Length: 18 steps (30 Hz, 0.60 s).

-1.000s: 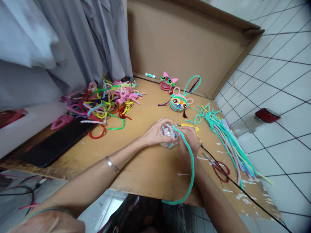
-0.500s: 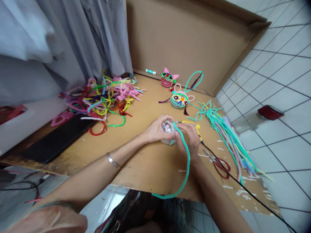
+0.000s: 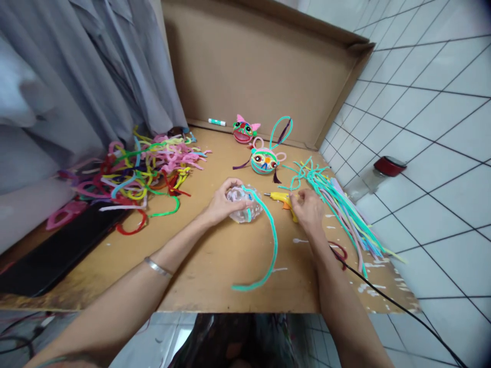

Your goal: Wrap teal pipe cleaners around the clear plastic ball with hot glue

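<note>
L hand (image 3: 223, 203): clr ball (image 3: 241, 214) w/ fuzzy strip (image 3: 274, 235)

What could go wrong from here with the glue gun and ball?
The glue gun points its nozzle toward the clear ball in the left hand, so it might touch skin. The teal pipe cleaner curls loose and might snag. The black cord crosses the scissors and could catch.

the glue gun (image 3: 279, 196) is yellow (its trigger (image 3: 286, 206) orange), the curved pipe cleaner (image 3: 274, 235) turquoise.
</note>
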{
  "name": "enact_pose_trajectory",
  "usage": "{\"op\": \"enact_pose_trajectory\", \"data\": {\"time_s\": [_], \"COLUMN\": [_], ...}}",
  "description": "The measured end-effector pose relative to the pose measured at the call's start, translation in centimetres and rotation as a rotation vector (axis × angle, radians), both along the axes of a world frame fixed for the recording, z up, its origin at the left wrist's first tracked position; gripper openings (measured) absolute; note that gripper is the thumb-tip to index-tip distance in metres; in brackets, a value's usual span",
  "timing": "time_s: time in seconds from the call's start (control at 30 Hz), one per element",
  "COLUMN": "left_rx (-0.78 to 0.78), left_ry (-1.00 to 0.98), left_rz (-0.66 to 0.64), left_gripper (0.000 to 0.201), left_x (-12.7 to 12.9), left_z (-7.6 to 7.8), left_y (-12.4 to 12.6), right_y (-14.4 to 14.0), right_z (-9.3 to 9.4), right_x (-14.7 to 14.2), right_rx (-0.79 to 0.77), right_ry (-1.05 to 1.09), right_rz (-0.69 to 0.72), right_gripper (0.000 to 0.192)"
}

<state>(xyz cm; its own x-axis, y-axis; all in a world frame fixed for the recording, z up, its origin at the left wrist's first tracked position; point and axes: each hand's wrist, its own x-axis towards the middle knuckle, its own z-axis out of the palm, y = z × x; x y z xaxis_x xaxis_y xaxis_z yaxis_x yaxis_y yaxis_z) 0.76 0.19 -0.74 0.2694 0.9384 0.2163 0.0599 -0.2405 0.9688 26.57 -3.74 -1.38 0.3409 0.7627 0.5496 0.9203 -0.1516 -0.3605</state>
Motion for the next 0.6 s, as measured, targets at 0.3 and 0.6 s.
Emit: {"op": "enact_pose_trajectory", "data": {"time_s": [0.3,0.6], "left_rx": [-0.045,-0.161], "left_ry": [-0.169,-0.354], "left_rz": [0.051,0.030], "left_gripper": [0.052,0.055], "left_x": [0.2,0.5], "left_z": [-0.6,-1.7], "left_y": [0.5,0.9], "right_y": [0.3,2.1], "right_z": [-2.4,-2.7], "right_x": [-2.6,-7.4], "right_rx": [0.151,0.291], "right_ry": [-0.304,-0.069], "right_rz": [0.159,0.357], "right_gripper": [0.028,0.020]}}
